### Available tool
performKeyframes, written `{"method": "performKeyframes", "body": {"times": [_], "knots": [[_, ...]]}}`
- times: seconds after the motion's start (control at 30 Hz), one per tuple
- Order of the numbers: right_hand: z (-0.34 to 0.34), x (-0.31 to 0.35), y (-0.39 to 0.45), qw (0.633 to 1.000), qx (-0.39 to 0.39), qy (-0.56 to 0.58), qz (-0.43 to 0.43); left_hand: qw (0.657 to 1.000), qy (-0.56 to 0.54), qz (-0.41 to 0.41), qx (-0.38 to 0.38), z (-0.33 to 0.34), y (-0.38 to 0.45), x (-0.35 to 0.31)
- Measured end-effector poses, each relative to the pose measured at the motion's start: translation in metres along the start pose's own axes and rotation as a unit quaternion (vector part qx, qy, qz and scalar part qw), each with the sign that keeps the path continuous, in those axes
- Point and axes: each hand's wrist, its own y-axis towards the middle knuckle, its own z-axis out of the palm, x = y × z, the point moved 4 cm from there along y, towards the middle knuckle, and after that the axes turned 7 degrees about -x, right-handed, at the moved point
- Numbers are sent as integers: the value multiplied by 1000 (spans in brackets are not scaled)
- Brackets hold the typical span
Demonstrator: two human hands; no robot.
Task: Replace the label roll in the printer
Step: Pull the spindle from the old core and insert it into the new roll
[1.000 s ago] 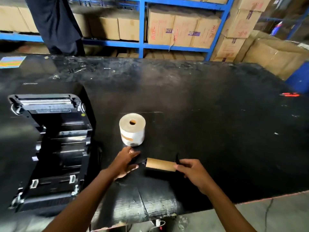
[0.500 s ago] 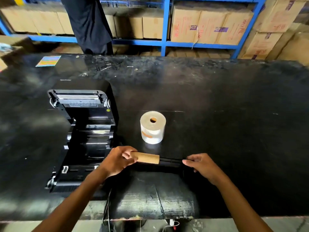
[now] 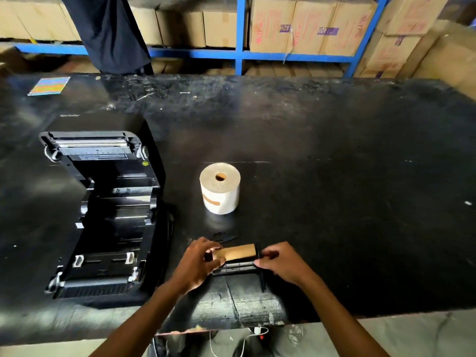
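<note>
Cardboard core (image 3: 238, 252) clamped in your left grip (image 3: 198, 264); right grip (image 3: 280, 261) pinches the black spindle (image 3: 235, 267); printer (image 3: 103, 215) at nine o'clock.

both hands (image 3: 239, 264) gripping cardboard core (image 3: 238, 252), label roll (image 3: 219, 188) upright, printer (image 3: 103, 215) open

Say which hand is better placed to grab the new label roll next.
Left, probably. The left hand holds the near end of the empty cardboard core, almost directly below the new label roll. The right hand grips the black spindle, farther off to the side.
</note>
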Motion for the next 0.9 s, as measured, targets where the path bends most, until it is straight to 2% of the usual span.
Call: {"method": "performKeyframes", "body": {"times": [0.17,0.27,0.37,0.43,0.5,0.57,0.67,0.73,0.83,0.9], "knots": [[-4,8,-3,997,-53,-50,-24,1000,-10,0,7,-2,1,3],[-17,15,7,995,-95,-11,-2,998,-43,-21,-48,-13,6,-3],[-29,47,25,991,-124,13,-38,982,-127,-107,-94,-29,16,0],[-28,82,38,989,-118,14,-82,953,-222,-182,-93,-36,27,0],[-19,116,56,985,-102,-35,-131,914,-312,-244,-84,-39,40,-6],[-2,144,72,975,-83,-133,-157,891,-349,-283,-69,-41,52,-12],[18,160,92,955,-83,-260,-113,870,-386,-302,-56,-42,62,-13],[25,162,97,948,-107,-285,-91,865,-401,-301,-37,-40,63,-15],[26,162,98,951,-144,-254,-104,864,-408,-296,-18,-37,64,-20],[17,157,96,968,-153,-178,-93,865,-403,-296,-33,-38,63,-24]]}}
